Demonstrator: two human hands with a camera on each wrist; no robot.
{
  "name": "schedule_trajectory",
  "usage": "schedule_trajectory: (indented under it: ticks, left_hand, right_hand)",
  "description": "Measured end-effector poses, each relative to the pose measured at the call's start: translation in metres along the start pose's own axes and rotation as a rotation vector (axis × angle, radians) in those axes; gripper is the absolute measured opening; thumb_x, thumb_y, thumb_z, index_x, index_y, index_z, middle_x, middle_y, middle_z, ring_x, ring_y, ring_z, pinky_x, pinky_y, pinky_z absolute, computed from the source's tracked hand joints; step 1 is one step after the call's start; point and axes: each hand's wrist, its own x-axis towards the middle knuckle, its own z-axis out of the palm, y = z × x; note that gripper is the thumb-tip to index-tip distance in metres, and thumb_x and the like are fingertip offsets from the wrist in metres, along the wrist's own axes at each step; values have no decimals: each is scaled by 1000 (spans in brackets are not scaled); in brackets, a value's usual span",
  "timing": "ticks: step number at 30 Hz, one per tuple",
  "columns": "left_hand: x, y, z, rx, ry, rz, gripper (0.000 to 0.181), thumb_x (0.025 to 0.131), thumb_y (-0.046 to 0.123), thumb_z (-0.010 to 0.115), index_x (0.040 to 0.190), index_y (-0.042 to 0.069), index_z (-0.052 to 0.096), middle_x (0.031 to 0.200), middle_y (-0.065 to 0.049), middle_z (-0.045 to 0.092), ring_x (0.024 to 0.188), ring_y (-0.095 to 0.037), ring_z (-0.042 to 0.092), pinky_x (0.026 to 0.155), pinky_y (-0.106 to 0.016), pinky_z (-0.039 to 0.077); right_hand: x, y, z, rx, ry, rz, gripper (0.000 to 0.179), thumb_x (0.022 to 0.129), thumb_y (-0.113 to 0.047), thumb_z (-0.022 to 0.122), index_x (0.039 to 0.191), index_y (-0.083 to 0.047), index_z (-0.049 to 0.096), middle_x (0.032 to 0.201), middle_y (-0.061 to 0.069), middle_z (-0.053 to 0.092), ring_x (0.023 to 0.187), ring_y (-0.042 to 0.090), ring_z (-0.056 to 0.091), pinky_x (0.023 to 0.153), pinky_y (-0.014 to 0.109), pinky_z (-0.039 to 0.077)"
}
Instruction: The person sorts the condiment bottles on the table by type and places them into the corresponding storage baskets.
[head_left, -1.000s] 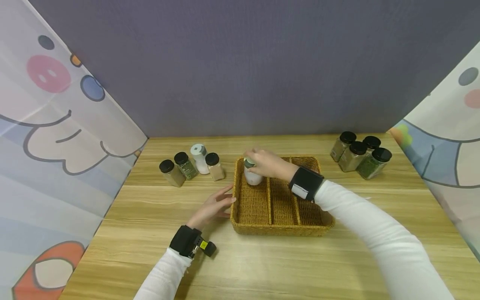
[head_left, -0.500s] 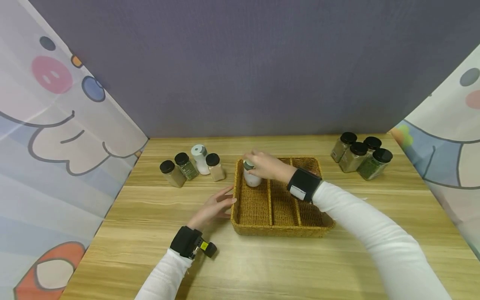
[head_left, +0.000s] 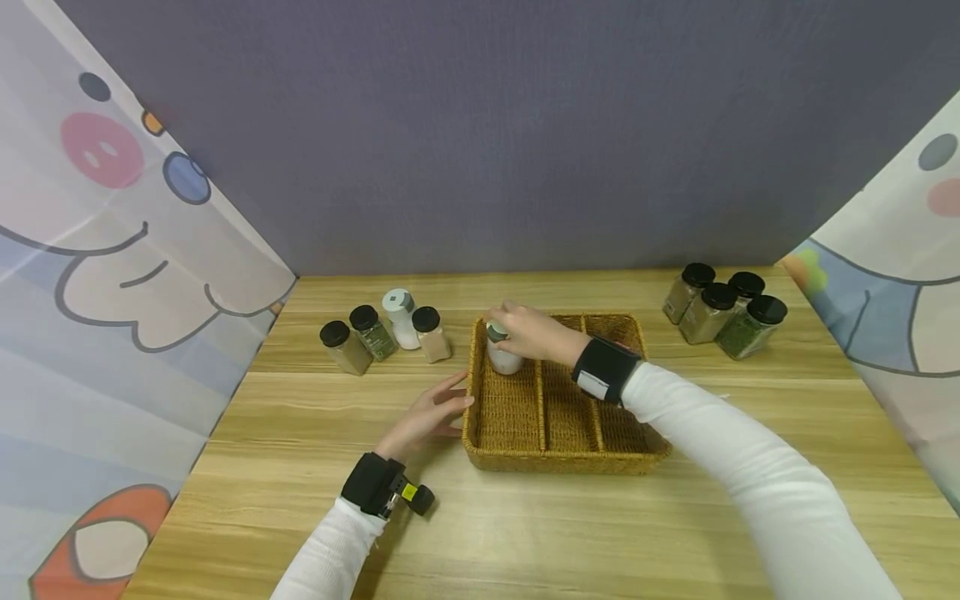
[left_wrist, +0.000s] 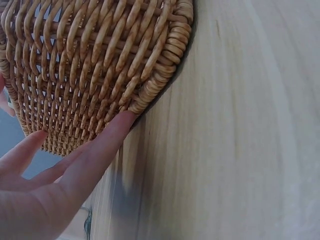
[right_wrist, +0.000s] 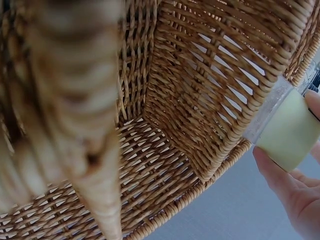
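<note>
A woven basket point(head_left: 540, 463) with three compartments stands on the table. My right hand point(head_left: 534, 330) grips a white bottle point(head_left: 505, 362) by its pale green cap point(right_wrist: 290, 132), with the bottle upright at the back of the left compartment. In the right wrist view, fingers and thumb lie around the cap, while the woven wall hides the bottle's lower part. My left hand point(head_left: 422, 417) touches the basket's left side from outside, its fingers straight. The left wrist view shows one fingertip point(left_wrist: 125, 120) right against the wicker point(left_wrist: 95, 65).
Left of the basket stand several jars: a tan one point(head_left: 345, 348), a green one point(head_left: 373, 333), a white bottle with a pale cap point(head_left: 402, 318) and a beige one point(head_left: 431, 335). Several black-capped jars point(head_left: 708, 312) cluster at the back right. A grey wall point(head_left: 480, 167) rises behind the table.
The right hand, slightly blurred a second ago, is steady now with the bottle in nearly the same spot. The left hand and the basket have stayed put.
</note>
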Motion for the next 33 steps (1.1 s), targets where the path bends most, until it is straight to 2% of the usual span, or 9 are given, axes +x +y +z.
schedule_trajectory:
  ticks: [17, 25, 33]
  left_hand:
    - [-1, -2, -1, 3, 1, 1, 67, 84, 21, 58, 141, 11, 23, 134, -26, 34, 119, -39, 38, 81, -48, 48]
    - [0, -2, -1, 9, 4, -4, 66, 84, 22, 59, 140, 12, 24, 134, -25, 34, 119, -38, 38, 80, -47, 49]
    - [1, -2, -1, 19, -12, 5, 69, 85, 25, 58, 141, 11, 22, 134, -26, 33, 120, -39, 37, 81, -47, 48]
  right_hand:
    - [3, -3, -1, -23, -59, 17, 45, 80, -19, 65, 118, 1, 49, 106, 22, 53, 87, 27, 59, 74, 30, 53]
    - [5, -5, -4, -4, -106, 73, 46, 80, -17, 65, 119, -1, 49, 106, 21, 53, 87, 26, 58, 73, 30, 52]
    - [6, -4, -9, 7, -133, 82, 46, 81, -16, 65, 121, -2, 49, 108, 20, 52, 90, 25, 57, 76, 29, 51]
